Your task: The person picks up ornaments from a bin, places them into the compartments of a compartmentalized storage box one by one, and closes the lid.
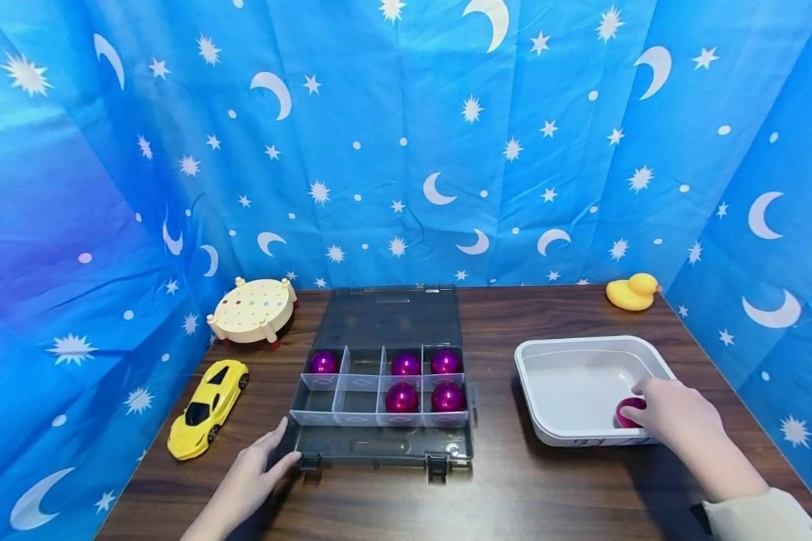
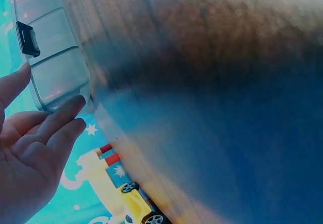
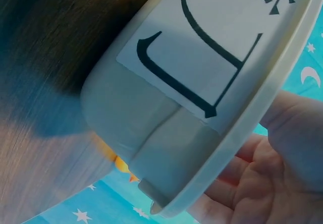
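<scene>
A dark see-through organizer box (image 1: 379,447) lies on the table with its lid folded back. Several shiny magenta balls sit in its compartments, among them one ball (image 1: 323,362) at the back left and another (image 1: 448,397) at the front right. My left hand (image 1: 257,462) rests against the box's front left corner, fingers extended. In the left wrist view, the fingertips (image 2: 75,103) are at the box's edge. My right hand (image 1: 680,413) reaches over the rim of a white basin (image 1: 562,391) and grips a magenta ball (image 1: 624,421) inside it, partly hidden by the thumb.
At the left stand a yellow toy car (image 1: 208,409) and, behind it, a cream round stool-like toy (image 1: 253,309). A yellow rubber duck (image 1: 632,293) sits at the back right. Blue star-and-moon cloth (image 1: 379,203) hangs round the wooden table (image 1: 501,488).
</scene>
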`<state>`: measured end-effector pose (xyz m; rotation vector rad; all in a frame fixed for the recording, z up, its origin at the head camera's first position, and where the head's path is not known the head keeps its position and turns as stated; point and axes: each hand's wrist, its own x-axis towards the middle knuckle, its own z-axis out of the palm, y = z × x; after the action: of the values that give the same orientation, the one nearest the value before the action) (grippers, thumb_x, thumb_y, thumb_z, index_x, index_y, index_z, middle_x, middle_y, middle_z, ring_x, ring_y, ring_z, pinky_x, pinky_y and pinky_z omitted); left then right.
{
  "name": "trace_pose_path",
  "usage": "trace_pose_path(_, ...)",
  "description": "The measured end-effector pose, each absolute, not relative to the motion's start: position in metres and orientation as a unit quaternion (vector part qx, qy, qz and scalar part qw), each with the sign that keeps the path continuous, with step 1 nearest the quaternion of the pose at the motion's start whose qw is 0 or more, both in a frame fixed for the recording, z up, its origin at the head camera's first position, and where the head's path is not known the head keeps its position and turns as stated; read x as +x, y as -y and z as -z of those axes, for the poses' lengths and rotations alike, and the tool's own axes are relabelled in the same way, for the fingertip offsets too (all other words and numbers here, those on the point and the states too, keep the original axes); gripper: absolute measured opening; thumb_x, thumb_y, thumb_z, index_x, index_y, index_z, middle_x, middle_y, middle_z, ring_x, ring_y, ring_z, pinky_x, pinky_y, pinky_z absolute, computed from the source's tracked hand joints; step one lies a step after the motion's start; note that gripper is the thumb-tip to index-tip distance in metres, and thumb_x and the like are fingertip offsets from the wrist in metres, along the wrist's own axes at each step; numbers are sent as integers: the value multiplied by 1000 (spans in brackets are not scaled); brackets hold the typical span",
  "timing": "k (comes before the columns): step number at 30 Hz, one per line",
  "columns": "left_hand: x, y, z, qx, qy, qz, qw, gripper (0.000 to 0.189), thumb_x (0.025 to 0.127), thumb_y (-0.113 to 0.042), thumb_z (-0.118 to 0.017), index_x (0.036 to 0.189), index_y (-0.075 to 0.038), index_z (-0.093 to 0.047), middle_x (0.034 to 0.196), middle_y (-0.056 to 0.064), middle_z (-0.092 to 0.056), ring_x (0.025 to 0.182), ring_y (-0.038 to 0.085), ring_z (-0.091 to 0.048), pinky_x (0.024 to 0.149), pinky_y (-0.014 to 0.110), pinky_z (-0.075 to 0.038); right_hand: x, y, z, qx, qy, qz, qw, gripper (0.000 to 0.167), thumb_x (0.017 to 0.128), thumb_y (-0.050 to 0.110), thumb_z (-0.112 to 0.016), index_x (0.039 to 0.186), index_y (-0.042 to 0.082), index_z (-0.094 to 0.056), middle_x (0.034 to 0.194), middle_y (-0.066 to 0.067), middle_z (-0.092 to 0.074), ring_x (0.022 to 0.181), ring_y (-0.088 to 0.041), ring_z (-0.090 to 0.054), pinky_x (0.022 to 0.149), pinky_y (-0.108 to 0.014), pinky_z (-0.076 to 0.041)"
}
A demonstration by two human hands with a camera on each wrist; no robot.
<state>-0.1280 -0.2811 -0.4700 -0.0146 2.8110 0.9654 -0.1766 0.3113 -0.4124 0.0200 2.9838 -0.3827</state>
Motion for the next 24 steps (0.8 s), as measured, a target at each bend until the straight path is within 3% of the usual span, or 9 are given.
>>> trace_pose_path(8, -128, 280, 469, -6, -943, -320, 87, 70, 95, -34, -62, 144, 7, -34, 141, 29, -41, 129, 42, -41, 101, 59, -35, -166, -302, 410, -41, -992, 120, -23, 45, 71, 15, -86, 102, -10, -66, 75, -15, -65, 62, -30, -60, 55, -51, -53)
trace_pose_path(15, -127, 281, 471, -5, -943, -322, 86, 70, 95, -35, -62, 144, 7, -34, 141, 29, -41, 129, 42, -41, 101, 59, -35, -158, -282, 405, -95, -981, 121, -118, 48, 66, 16, -89, 103, -4, -67, 82, -17, -68, 75, -38, -63, 65, -56, -54)
trace_pose_path(24, -127, 282, 471, -7, -941, -326, 86, 71, 95, -35, -61, 144, 7, -33, 141, 29, -41, 129, 42, -41, 101, 59, -35, -158, -256, 394, -180, -939, 140, -256, 50, 64, 14, -89, 106, -2, -67, 91, -18, -68, 78, -34, -64, 65, -51, -53)
